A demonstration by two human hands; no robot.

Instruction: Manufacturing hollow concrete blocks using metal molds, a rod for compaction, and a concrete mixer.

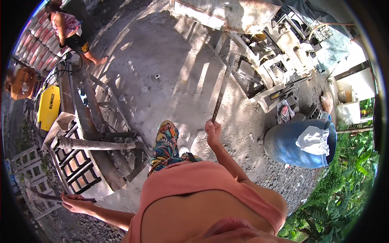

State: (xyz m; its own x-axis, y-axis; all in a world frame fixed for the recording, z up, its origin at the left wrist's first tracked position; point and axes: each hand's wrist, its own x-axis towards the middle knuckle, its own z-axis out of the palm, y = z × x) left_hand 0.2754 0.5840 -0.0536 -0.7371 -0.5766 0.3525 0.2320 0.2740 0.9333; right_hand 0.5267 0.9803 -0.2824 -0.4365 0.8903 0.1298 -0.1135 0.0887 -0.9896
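Note:
My right hand, out in front of me, is closed around the near end of a long, narrow, greyish-brown bar. The bar runs up and away from my fist toward scrap metal frames, its far part over the dusty ground. At the lower left, my left hand is closed on a dark, narrow, slightly curved bar that sticks out on both sides of the fingers. That hand is beside a metal grille. What the bars are made of I cannot tell for sure.
A rusty metal stand with a pipe across it is on my left, beside a yellow boxy machine. A person walks at the far left. A blue barrel lies right; scrap frames pile up far right.

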